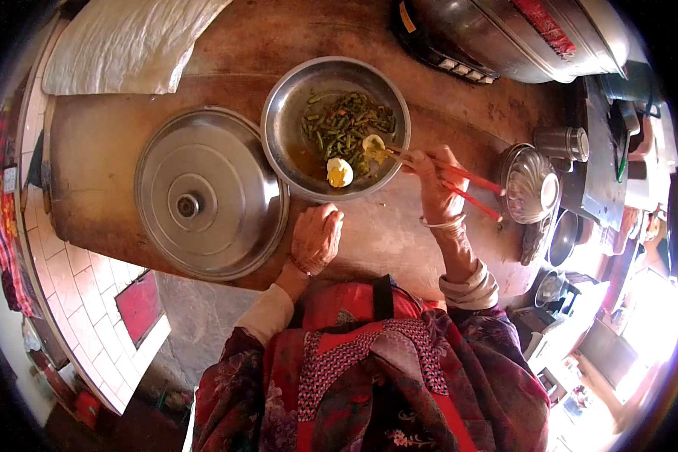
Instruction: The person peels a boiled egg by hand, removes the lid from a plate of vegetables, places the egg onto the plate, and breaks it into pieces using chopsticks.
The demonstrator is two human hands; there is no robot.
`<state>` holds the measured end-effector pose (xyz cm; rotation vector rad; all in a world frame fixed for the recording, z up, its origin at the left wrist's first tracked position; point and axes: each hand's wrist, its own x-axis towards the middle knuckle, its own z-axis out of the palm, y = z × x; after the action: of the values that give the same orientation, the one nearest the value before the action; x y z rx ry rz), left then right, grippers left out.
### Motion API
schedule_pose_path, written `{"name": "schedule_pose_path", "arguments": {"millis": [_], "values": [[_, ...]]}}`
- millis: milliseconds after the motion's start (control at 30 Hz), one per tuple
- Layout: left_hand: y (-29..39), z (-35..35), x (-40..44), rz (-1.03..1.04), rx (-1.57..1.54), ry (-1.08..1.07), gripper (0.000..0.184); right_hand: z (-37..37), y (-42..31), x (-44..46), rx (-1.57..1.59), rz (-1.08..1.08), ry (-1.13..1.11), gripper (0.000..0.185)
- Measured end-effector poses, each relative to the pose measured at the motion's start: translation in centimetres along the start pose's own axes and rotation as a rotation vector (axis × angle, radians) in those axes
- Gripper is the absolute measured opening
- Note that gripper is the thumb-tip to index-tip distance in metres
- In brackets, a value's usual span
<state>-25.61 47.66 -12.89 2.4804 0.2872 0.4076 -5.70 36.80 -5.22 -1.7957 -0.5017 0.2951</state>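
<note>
My right hand (438, 184) grips a pair of red-ended chopsticks (474, 179), their tips reaching into a metal bowl (273, 143). At the tips is a piece of boiled egg (374, 148), touching chopped green beans (343, 128). Another piece of boiled egg (340, 172), yolk side showing, lies near the bowl's close rim with some brownish liquid beside it. My left hand (316, 237) rests on the wooden table just below the bowl, fingers curled into a loose fist; nothing shows in it.
A large metal lid (166, 177) lies left of the bowl, close to its rim. To the right are a fluted metal bowl (531, 184) and a metal cup (561, 143). A big steel pot (520, 38) stands at the back right, a pale cloth (124, 45) at the back left.
</note>
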Motion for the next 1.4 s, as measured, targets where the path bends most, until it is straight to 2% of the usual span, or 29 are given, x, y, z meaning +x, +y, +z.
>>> {"name": "schedule_pose_path", "arguments": {"millis": [67,200,267,433,567,700,767,933,1033,1167,1267,1400], "values": [[0.1,-0.1,0.1,0.002,0.003,0.0,0.02,0.0,-0.2,0.0,0.062,0.006,0.036,0.013],[-0.1,-0.1,0.3,0.025,-0.008,0.002,0.021,-0.3,-0.1,0.1,0.062,0.07,-0.034,0.02],[0.0,0.1,0.3,0.038,0.036,0.054,0.019,-0.8,-0.1,0.0,0.135,0.107,0.012,0.023],[0.0,0.3,-0.2,0.018,0.003,0.013,0.023,-1.1,-1.4,0.9,0.379,0.215,0.149,0.022],[0.0,0.3,0.1,0.034,0.048,0.063,0.02,-0.8,1.1,0.8,0.469,0.324,0.189,0.023],[0.0,-0.1,0.4,0.053,0.043,0.075,0.02,-0.6,2.1,0.3,0.551,0.309,0.159,0.024],[0.1,-0.2,0.2,0.02,0.023,-0.014,0.021,-0.7,1.9,0.0,0.527,0.311,0.161,0.025],[-0.1,0.2,0.0,0.013,0.002,-0.018,0.02,-0.8,0.5,-0.4,0.438,0.297,0.135,0.025],[-0.3,0.3,-0.1,0.008,0.008,-0.007,0.02,-0.6,-1.7,-0.6,0.421,0.197,0.076,0.022],[0.2,-0.2,0.0,-0.004,0.014,0.014,0.02,1.3,-3.5,-1.7,0.449,0.287,-0.038,0.022],[0.0,-0.3,0.1,0.005,-0.02,-0.034,0.019,2.7,-3.1,-2.4,0.46,0.356,-0.04,0.022],[0.0,0.0,0.0,0.015,-0.001,0.012,0.02,3.6,-2.2,-3.1,0.428,0.355,-0.032,0.022]]}}
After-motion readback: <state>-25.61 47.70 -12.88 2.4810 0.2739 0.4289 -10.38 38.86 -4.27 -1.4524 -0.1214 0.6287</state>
